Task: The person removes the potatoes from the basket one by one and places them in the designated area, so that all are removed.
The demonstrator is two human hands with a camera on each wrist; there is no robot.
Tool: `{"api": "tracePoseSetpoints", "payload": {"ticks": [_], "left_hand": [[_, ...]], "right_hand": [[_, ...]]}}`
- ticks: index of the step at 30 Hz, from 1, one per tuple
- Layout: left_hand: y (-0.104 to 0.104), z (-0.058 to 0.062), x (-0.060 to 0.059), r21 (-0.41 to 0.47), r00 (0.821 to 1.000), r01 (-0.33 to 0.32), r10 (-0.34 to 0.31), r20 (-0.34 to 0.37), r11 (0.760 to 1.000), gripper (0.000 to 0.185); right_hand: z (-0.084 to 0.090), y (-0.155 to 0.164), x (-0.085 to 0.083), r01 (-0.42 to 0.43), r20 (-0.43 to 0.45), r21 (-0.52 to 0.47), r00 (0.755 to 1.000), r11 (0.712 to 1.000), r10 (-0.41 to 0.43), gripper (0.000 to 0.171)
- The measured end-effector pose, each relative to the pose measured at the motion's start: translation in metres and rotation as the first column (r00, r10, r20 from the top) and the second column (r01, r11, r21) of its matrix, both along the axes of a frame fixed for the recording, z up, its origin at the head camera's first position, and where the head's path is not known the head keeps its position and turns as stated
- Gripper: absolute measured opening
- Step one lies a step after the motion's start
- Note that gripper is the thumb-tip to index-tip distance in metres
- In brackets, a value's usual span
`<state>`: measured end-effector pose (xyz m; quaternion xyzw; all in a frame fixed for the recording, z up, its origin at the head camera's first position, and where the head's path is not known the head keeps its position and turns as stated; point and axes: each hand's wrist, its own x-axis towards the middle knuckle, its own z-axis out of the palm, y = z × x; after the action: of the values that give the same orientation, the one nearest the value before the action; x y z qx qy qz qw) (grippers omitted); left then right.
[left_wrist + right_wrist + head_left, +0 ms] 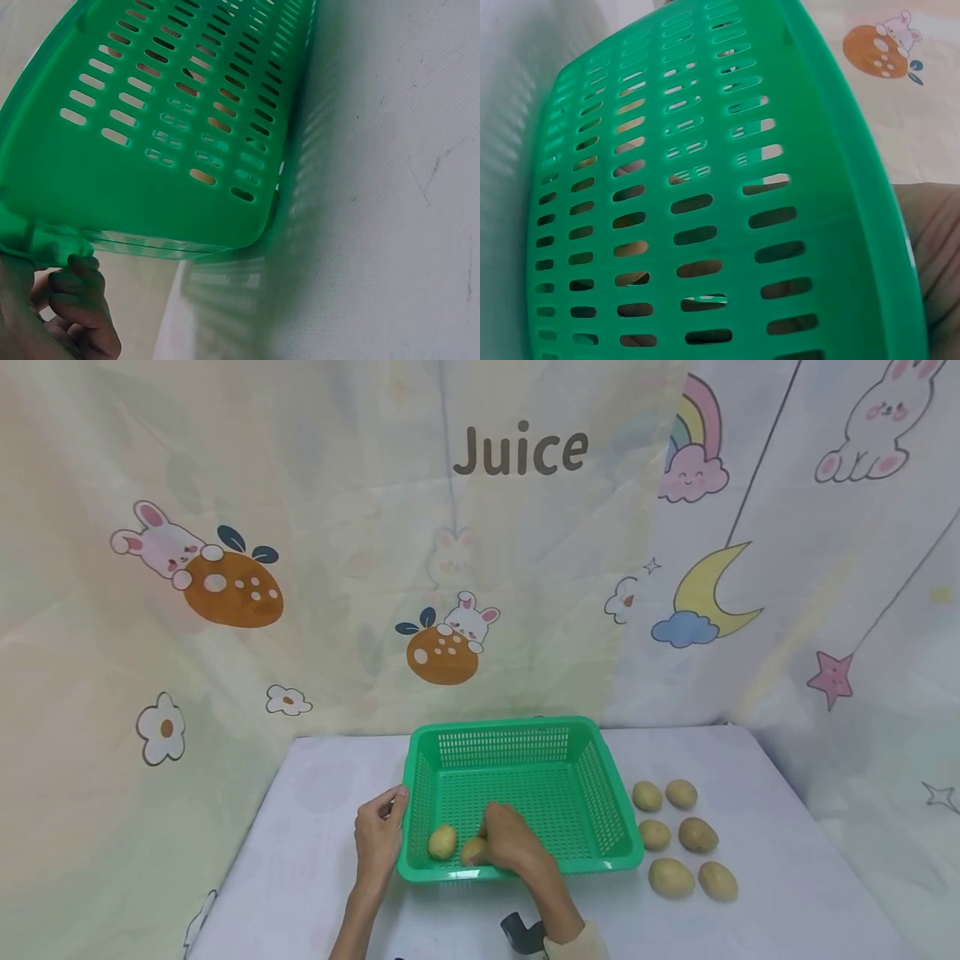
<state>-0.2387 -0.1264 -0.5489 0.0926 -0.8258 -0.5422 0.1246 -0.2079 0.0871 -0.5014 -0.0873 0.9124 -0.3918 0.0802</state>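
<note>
A green plastic basket [517, 723] with slotted walls stands on the white table. My left hand [381, 833] pinches the basket's left rim between thumb and fingers; the left wrist view shows those curled fingers [82, 307] at the rim. My right hand [516, 842] reaches over the front rim into the basket and grips a potato [472, 852] near the floor at the front left. Just left of it lies another potato [442, 842] in the corner. In the right wrist view, the basket wall [832, 187] hides most of the right hand and the potatoes.
Several potatoes [698, 835] lie in two loose columns on the table, right of the basket. A black device [521, 933] is by the right wrist. A printed cloth [525, 568] with cartoon rabbits hangs behind the table [322, 810].
</note>
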Motion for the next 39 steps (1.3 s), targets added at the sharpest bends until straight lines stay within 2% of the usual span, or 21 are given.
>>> {"api": "tracePoseSetpoints", "payload": {"ticks": [4,8,11,12,15,18,22,25,29,39], "left_hand": [[0.000,0.000,0.000,-0.003,1.000,0.000,0.000,0.005,1.000,0.042],[0.000,0.000,-0.001,-0.003,1.000,-0.004,0.004,-0.002,1.000,0.043],[-0.001,-0.001,-0.001,-0.001,1.000,-0.003,0.003,-0.008,1.000,0.044],[-0.001,-0.001,-0.002,-0.002,1.000,-0.003,0.003,-0.010,1.000,0.044],[-0.002,-0.001,-0.002,-0.005,1.000,-0.001,0.001,-0.015,1.000,0.044],[-0.002,-0.001,-0.002,-0.004,1.000,-0.001,0.001,-0.017,1.000,0.045],[-0.002,0.000,-0.002,-0.001,1.000,0.001,-0.001,-0.014,1.000,0.045],[-0.002,-0.001,-0.002,0.004,1.000,0.001,-0.001,-0.014,1.000,0.046],[-0.002,-0.001,-0.001,0.007,1.000,0.000,0.000,-0.020,1.000,0.045],[-0.001,-0.001,0.001,0.005,1.000,0.006,-0.006,-0.010,1.000,0.044]], "right_hand": [[-0.001,0.000,-0.001,-0.004,-0.009,0.015,1.000,1.000,0.005,0.037],[-0.014,0.002,-0.008,-0.028,-0.012,-0.019,1.000,0.999,0.027,0.032],[-0.041,0.005,-0.021,-0.068,-0.051,-0.013,0.996,0.998,0.067,0.032],[-0.055,0.007,-0.027,-0.082,-0.068,0.005,0.994,0.997,0.083,0.032],[-0.077,0.010,-0.038,-0.110,-0.107,0.041,0.988,0.993,0.113,0.033],[-0.067,0.010,-0.034,-0.105,-0.102,0.026,0.989,0.994,0.108,0.034],[-0.023,0.005,-0.013,-0.061,-0.053,-0.037,0.997,0.997,0.059,0.034],[-0.005,0.003,-0.004,-0.027,-0.032,-0.047,0.999,0.999,0.026,0.034],[0.000,0.001,-0.001,0.004,-0.038,-0.030,0.999,1.000,-0.005,0.035],[-0.006,0.003,-0.001,0.073,-0.091,-0.043,0.993,0.996,-0.077,0.041]]}}
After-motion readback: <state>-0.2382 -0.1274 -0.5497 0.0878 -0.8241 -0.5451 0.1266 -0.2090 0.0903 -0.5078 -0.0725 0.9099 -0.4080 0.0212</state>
